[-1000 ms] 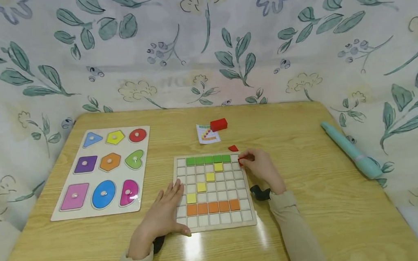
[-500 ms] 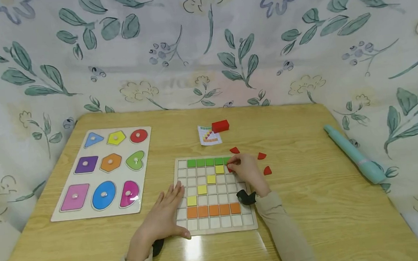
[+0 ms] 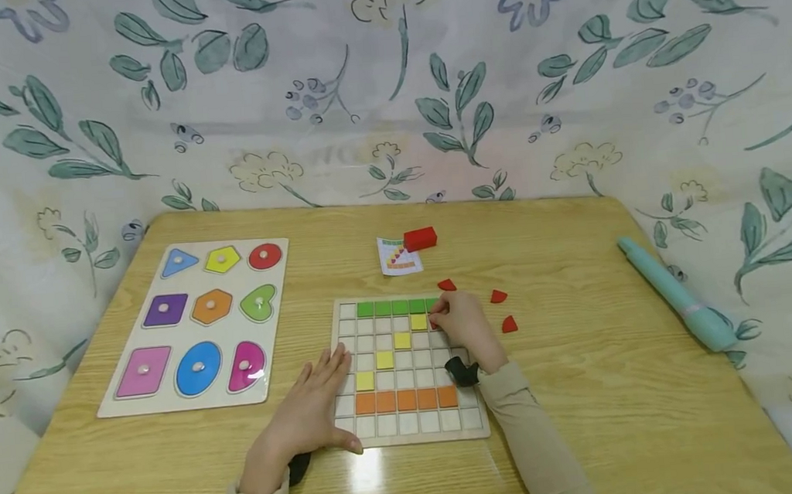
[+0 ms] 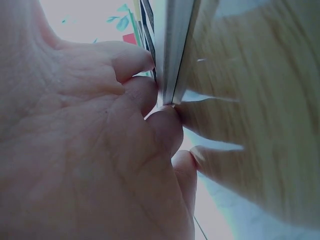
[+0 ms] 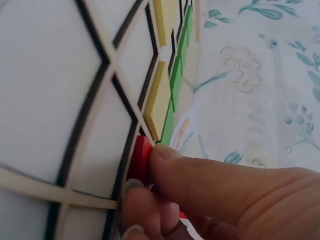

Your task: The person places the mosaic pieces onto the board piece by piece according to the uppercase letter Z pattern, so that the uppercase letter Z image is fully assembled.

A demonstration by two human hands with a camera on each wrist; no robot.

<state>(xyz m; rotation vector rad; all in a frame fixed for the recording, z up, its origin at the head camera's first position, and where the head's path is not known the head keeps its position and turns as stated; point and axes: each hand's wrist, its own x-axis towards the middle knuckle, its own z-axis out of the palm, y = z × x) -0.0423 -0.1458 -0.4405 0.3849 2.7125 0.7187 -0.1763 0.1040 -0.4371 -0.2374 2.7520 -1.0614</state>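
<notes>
A square wooden grid board (image 3: 411, 437) lies on the table with green tiles (image 3: 383, 308) along the top, a diagonal of yellow tiles (image 3: 385, 359) and an orange row (image 3: 406, 400) near the bottom. My right hand (image 3: 462, 321) pinches a small red piece (image 5: 141, 159) between thumb and fingers, against the board just right of the uppermost yellow tile. Its full outline is hidden by the fingers. My left hand (image 3: 311, 409) rests across the board's left edge, fingers spread and thumb at the lower corner; in the left wrist view, fingertips touch the board's edge (image 4: 172, 55).
Three red wedge pieces, one of them a wedge (image 3: 510, 324), lie right of and behind the board. Behind it are a pattern card (image 3: 397, 266) and a red block (image 3: 420, 239). A shape puzzle (image 3: 189, 333) lies left, a teal stick-like object (image 3: 679, 294) far right.
My right hand has moved left from the board's right edge to the cell beside the top yellow tile, holding the red piece. Two wedges it covered now show. The left hand stays put.
</notes>
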